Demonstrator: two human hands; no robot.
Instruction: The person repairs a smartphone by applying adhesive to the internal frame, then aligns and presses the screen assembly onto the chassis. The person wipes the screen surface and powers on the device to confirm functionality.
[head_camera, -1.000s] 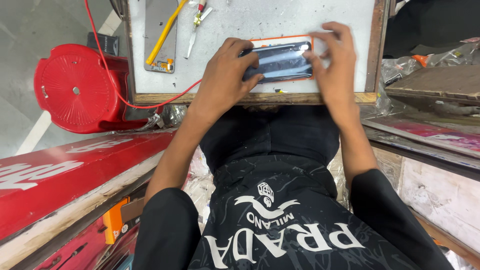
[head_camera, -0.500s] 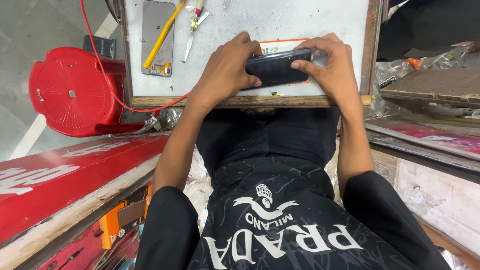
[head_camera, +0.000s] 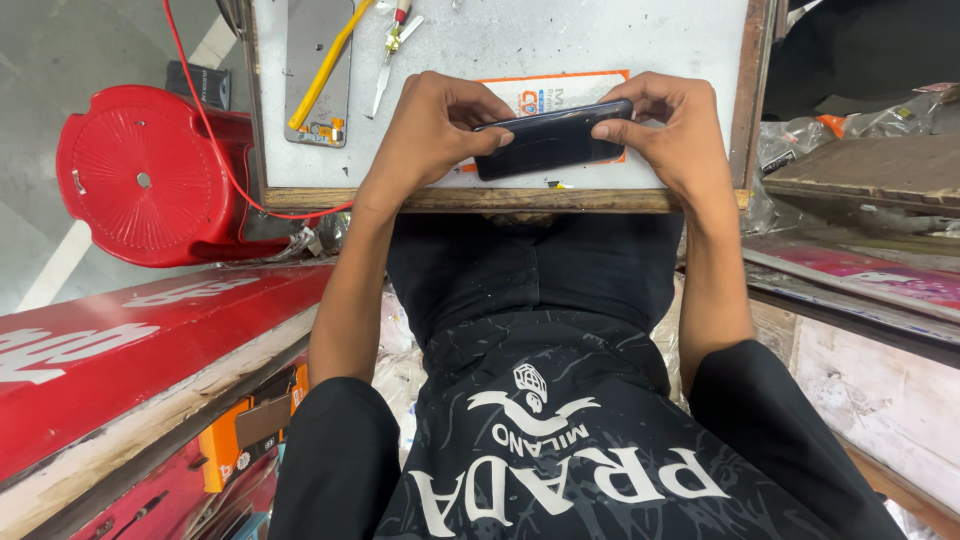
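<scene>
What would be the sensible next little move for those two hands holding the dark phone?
Probably lay the phone flat on the grey work board. The left hand and right hand pinch it by its ends, tilted on its long edge above an orange and white card, so neither hand is free for the tools beside them.

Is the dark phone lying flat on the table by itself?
No, both hands, left hand and right hand, grip the dark phone at its ends.

red plastic stool, grey floor, wood-edged worktable
</scene>
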